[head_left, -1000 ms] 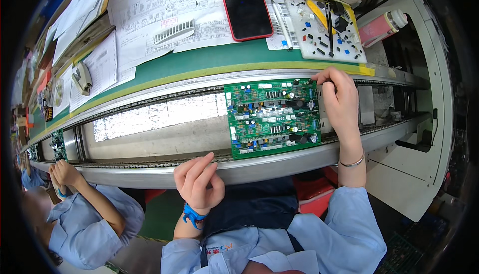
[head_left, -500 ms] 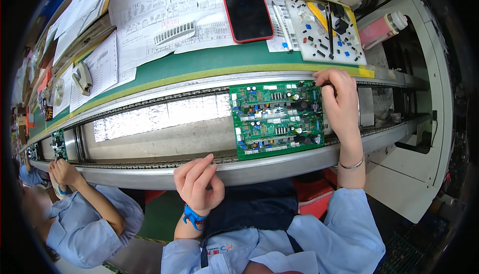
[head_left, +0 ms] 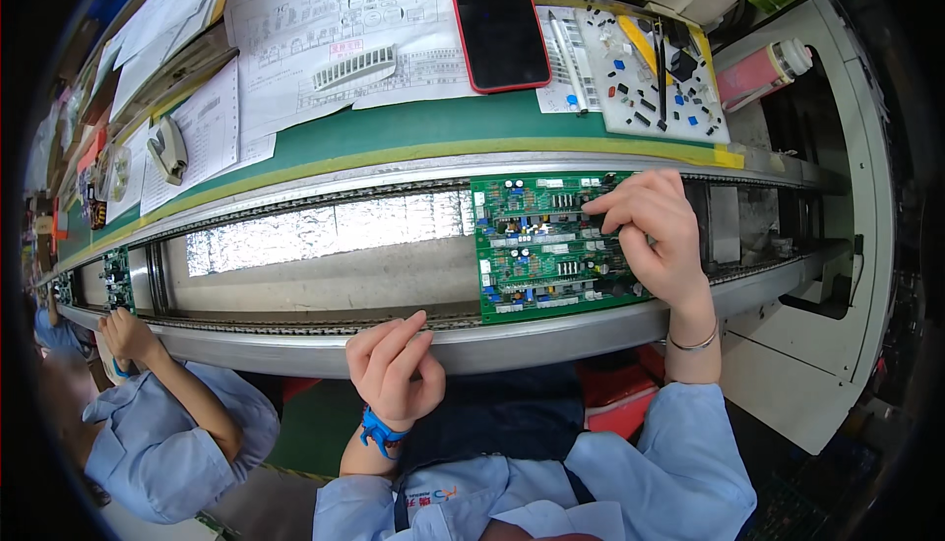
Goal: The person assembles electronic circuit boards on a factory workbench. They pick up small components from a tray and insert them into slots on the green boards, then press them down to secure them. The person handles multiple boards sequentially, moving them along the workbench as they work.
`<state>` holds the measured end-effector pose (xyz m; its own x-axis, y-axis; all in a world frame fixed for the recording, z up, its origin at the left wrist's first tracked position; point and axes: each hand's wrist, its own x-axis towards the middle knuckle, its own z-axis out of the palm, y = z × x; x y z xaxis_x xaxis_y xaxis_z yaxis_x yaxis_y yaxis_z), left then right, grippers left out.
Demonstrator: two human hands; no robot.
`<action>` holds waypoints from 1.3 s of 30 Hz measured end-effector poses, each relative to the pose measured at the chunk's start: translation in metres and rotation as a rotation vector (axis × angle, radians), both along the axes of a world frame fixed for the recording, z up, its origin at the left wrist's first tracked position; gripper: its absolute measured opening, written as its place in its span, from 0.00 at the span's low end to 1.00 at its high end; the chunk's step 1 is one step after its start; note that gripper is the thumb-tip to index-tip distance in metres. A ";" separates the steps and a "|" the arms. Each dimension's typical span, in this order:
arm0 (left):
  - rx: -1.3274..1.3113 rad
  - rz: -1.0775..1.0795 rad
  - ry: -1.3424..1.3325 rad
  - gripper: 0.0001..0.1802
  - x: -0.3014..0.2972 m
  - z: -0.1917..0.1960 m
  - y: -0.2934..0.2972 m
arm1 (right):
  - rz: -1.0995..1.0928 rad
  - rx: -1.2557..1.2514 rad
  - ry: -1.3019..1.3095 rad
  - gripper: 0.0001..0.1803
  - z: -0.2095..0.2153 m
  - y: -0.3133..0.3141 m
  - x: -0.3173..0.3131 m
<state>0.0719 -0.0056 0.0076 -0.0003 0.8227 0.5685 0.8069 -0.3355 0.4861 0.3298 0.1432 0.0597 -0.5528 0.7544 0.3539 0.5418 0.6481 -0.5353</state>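
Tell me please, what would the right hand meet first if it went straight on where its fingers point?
Most likely the green circuit board: the right hand has its fingers pointing leftward over it. Depth is unclear, so they may already touch it.

Green circuit board [head_left: 551, 249], component-studded, flat across metal rails [head_left: 512, 346]
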 end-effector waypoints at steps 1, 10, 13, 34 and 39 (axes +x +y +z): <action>-0.001 0.000 0.000 0.14 0.000 0.000 0.000 | 0.011 0.000 -0.006 0.04 0.000 0.000 0.001; -0.004 -0.005 -0.007 0.14 0.000 0.001 0.000 | -0.022 -0.016 -0.017 0.04 -0.002 0.001 0.000; -0.006 -0.007 -0.012 0.14 0.000 0.000 0.000 | -0.029 -0.018 -0.017 0.05 -0.002 0.001 0.001; 0.015 -0.003 -0.011 0.16 0.000 -0.001 0.000 | -0.116 0.027 0.056 0.06 -0.002 0.001 0.005; 0.035 0.002 -0.009 0.19 -0.002 -0.005 0.000 | -0.117 0.027 0.057 0.06 -0.002 0.001 0.004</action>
